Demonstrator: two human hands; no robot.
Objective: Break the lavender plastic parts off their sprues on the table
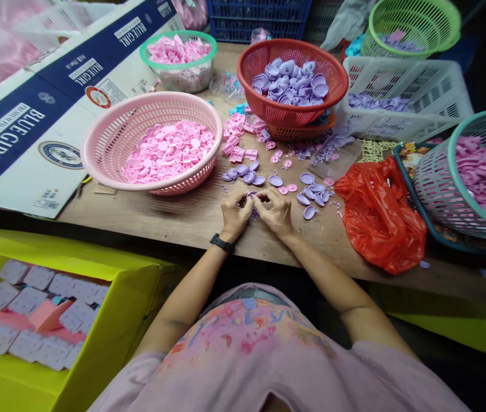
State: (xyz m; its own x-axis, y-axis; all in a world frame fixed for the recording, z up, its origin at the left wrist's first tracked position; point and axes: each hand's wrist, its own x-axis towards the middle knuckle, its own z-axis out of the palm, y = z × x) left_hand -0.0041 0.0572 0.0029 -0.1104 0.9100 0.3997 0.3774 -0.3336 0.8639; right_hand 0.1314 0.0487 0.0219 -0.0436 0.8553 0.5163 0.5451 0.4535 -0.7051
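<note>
My left hand [234,214] and my right hand [275,210] meet at the middle of the wooden table [174,214], fingers pinched together on a small purple plastic piece [253,207] held between them. A black band is on my left wrist. Loose purple round pieces [313,194] lie just beyond and to the right of my hands. Small pink pieces [238,146] are scattered farther back.
A pink basket [109,143] of pink pieces stands left of the hands; a red basket [332,80] of purple pieces behind. An orange-red plastic bag [380,220] lies right, beside a teal basket [474,171] of pink pieces. A yellow box [109,320] sits lower left.
</note>
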